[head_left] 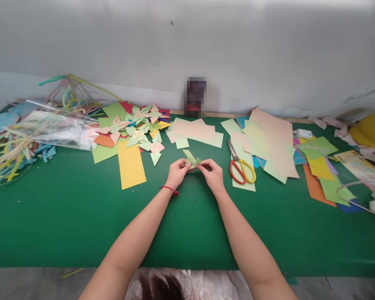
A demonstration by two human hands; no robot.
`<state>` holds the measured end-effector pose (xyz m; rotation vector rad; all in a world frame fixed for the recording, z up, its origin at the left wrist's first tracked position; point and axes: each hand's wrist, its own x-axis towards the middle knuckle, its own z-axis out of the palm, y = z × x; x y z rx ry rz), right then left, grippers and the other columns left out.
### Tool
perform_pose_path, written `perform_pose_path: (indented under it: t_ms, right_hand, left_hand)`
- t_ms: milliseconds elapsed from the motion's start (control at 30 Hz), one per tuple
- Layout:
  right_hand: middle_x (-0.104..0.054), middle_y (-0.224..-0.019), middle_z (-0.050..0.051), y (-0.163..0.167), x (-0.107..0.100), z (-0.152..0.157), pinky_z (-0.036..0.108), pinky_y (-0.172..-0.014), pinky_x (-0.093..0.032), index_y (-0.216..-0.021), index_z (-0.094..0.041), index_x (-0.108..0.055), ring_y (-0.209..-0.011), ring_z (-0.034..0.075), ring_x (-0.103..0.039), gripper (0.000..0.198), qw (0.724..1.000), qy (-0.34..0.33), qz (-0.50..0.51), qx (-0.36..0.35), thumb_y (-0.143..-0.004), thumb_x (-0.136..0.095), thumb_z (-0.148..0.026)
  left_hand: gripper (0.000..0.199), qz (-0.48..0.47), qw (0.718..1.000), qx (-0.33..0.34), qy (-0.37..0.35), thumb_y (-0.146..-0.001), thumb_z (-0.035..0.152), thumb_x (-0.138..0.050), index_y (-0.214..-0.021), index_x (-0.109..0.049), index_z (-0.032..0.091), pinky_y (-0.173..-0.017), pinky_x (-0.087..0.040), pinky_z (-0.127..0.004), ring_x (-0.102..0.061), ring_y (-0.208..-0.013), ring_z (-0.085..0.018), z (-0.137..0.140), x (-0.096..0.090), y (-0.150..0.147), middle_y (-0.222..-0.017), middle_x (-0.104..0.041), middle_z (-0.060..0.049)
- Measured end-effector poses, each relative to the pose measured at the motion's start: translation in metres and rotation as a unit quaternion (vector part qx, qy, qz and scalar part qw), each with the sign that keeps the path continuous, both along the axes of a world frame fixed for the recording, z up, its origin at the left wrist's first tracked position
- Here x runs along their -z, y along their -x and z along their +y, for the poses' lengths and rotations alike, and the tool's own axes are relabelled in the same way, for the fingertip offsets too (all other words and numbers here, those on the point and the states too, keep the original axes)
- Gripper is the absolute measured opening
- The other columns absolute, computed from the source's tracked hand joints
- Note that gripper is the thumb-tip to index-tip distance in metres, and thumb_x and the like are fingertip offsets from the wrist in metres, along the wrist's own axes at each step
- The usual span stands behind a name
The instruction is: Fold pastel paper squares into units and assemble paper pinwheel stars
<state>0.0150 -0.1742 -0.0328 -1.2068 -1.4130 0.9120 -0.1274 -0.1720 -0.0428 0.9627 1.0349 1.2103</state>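
Observation:
Between my two hands, just above the green table (pixel 187 225), is a small folded piece of light green paper (pixel 191 158). My left hand (pixel 177 173), with a red cord at the wrist, pinches its left side. On the other side, my right hand (pixel 211 175) grips the right edge between thumb and fingers. Two pointed flaps stand up from the fold; its underside is hidden by my fingers. A small pale green paper square (pixel 182 143) lies just beyond my hands. Scissors (pixel 241 164) with one red and one yellow handle rest on paper to the right.
Folded paper stars (pixel 139 133) are heaped at the back left, beside a yellow sheet (pixel 131 164). Pipe cleaners (pixel 11 150) and clear plastic (pixel 62 129) lie far left. Peach sheets (pixel 273 141) and coloured papers (pixel 323 173) spread rightward. A blurred dark object (pixel 195 96) stands against the wall.

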Motion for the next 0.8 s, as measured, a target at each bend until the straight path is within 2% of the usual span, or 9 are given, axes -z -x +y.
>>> perform_pose_path:
  t_ms: [433,633,800]
  right_hand:
    - [-0.057,-0.07,0.0,0.0009,-0.0047,-0.0006,0.028,-0.066,-0.045,-0.07,-0.021,-0.06,-0.067,0.014,-0.054,0.012,0.994,-0.079,-0.078,0.009,-0.077,-0.059,-0.031]
    - [-0.056,-0.07,-0.001,-0.0001,0.0018,0.0029,0.027,-0.065,-0.045,-0.069,-0.02,-0.057,-0.066,0.013,-0.054,0.016,0.998,-0.036,-0.056,-0.006,-0.076,-0.059,-0.033]
    - [-0.055,-0.071,0.0,-0.0007,0.0032,0.004,0.028,-0.066,-0.045,-0.07,-0.019,-0.055,-0.067,0.014,-0.053,0.019,0.996,-0.018,-0.091,-0.005,-0.077,-0.057,-0.037]
  left_hand:
    - [0.029,-0.007,1.0,0.006,0.018,-0.068,0.04,-0.067,-0.077,-0.061,0.013,-0.073,-0.054,-0.035,-0.066,-0.067,-0.018,0.0017,-0.0024,0.0007,-0.076,-0.069,-0.005]
    - [0.028,-0.007,1.0,0.001,0.016,-0.068,0.039,-0.067,-0.075,-0.06,0.013,-0.073,-0.054,-0.036,-0.066,-0.067,-0.018,0.0006,-0.0027,-0.0003,-0.075,-0.069,-0.005]
    - [0.027,0.007,1.0,0.0,0.015,-0.068,0.038,-0.067,-0.074,-0.06,0.013,-0.074,-0.054,-0.036,-0.066,-0.068,-0.017,-0.0001,-0.0022,-0.0023,-0.076,-0.068,-0.005]
